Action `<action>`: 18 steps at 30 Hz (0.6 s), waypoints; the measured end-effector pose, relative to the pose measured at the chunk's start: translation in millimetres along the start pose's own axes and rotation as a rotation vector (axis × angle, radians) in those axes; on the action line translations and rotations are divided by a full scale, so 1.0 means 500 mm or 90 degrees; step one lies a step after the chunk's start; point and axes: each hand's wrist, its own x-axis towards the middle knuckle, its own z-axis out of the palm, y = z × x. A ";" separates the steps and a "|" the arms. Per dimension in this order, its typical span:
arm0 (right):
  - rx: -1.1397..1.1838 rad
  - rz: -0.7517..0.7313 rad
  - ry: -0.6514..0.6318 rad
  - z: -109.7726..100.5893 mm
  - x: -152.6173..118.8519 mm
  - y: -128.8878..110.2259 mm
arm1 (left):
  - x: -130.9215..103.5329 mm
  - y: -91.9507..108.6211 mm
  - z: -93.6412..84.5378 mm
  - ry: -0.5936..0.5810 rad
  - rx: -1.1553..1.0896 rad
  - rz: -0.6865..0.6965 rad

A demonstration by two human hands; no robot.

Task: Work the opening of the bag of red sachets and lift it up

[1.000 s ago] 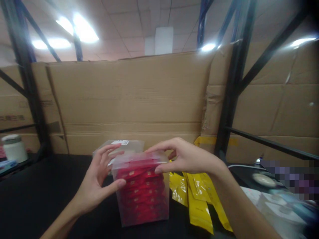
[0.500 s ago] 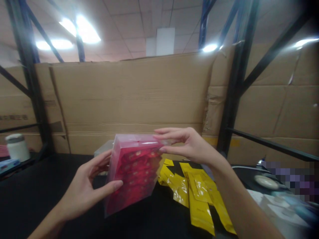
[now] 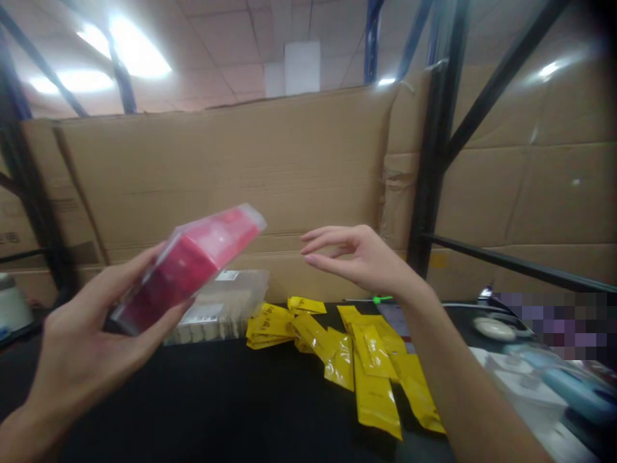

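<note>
My left hand (image 3: pixel 91 341) holds a clear plastic box of red packets (image 3: pixel 186 267), lifted off the black table (image 3: pixel 216 405) and tilted with its top toward the upper right. My right hand (image 3: pixel 359 257) hovers open to the right of the box, fingers apart, touching nothing. Several yellow sachets (image 3: pixel 347 354) lie scattered on the table below my right hand. Behind the red box rests a second clear box (image 3: pixel 219 308) with a white label.
Large cardboard sheets (image 3: pixel 289 167) stand along the back behind black rack posts (image 3: pixel 429 167). A white jar (image 3: pixel 12 305) sits at the far left. White and blue items (image 3: pixel 544 379) lie on the table's right side.
My left hand lifted the red box off the table and swung it up to the left, tilting it. My right hand let go of its top and now hangs free.
</note>
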 end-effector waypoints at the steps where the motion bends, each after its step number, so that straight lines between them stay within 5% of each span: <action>1: -0.004 -0.002 0.004 -0.001 0.001 0.000 | 0.011 -0.001 0.010 0.010 0.018 0.030; 6: -0.006 -0.011 -0.006 0.003 0.000 0.001 | 0.038 -0.060 0.119 -0.071 0.099 0.146; 12: 0.003 -0.040 0.025 -0.016 -0.006 -0.017 | 0.017 -0.199 0.263 -0.405 0.207 0.051; 15: 0.074 -0.065 0.080 -0.039 -0.018 -0.049 | 0.025 -0.183 0.263 -0.453 0.199 0.012; 18: 0.128 -0.097 0.128 -0.061 -0.045 -0.083 | 0.051 -0.105 0.208 -0.325 0.033 0.069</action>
